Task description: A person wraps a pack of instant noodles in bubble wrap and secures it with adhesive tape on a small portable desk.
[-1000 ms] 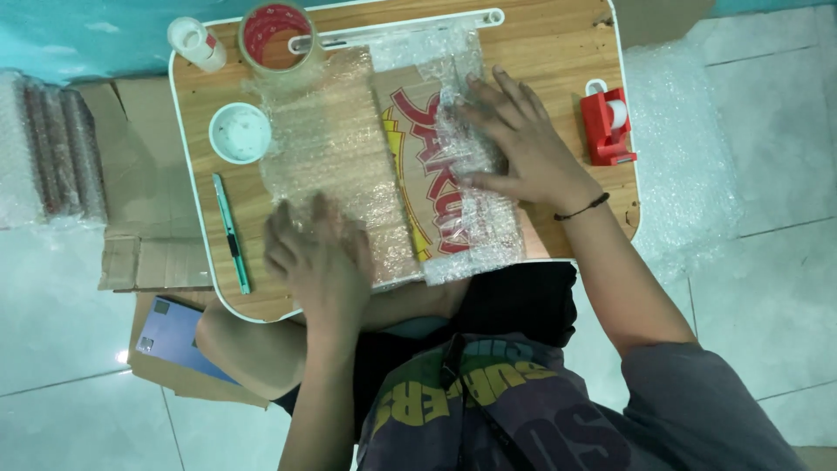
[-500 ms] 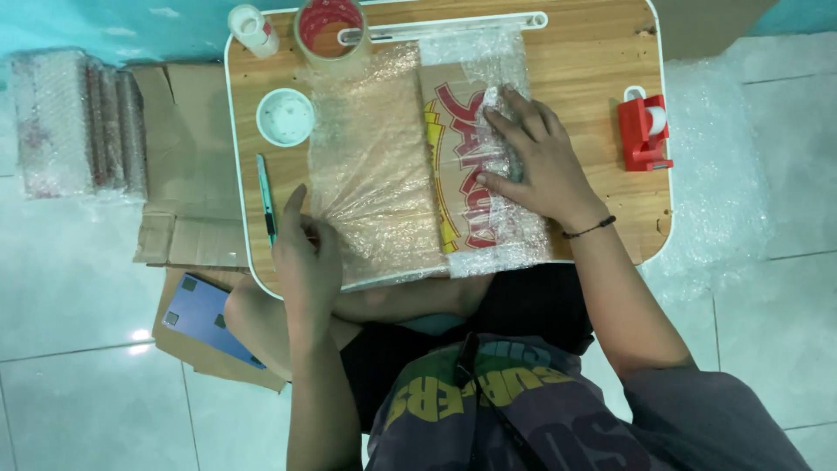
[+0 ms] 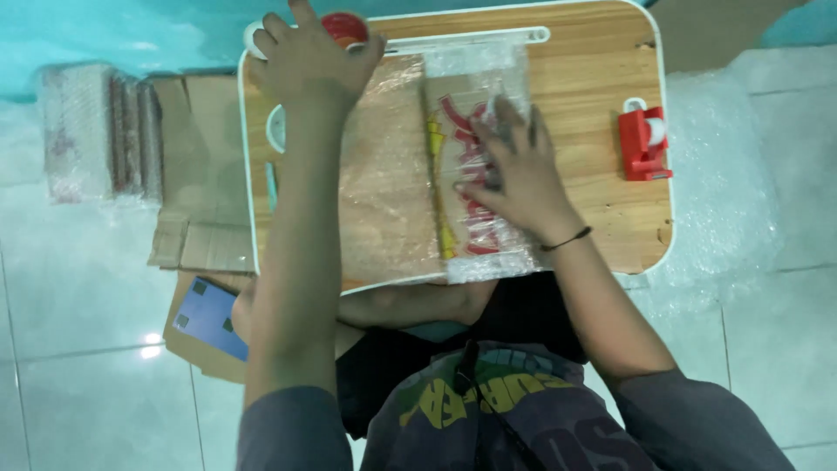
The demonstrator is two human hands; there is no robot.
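A bubble-wrapped packet (image 3: 475, 166) is being pressed flat on the wooden lap table (image 3: 593, 131) by the right hand (image 3: 514, 179), fingers spread and gripping nothing. The red tape roll (image 3: 344, 26) at the table's far edge is being covered by the left hand (image 3: 305, 57), fingers loosely spread; whether it is being gripped cannot be told.

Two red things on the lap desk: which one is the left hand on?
The red tape roll at the desk's far left corner; the left hand covers most of it. The red tape dispenser sits alone at the right edge, untouched.
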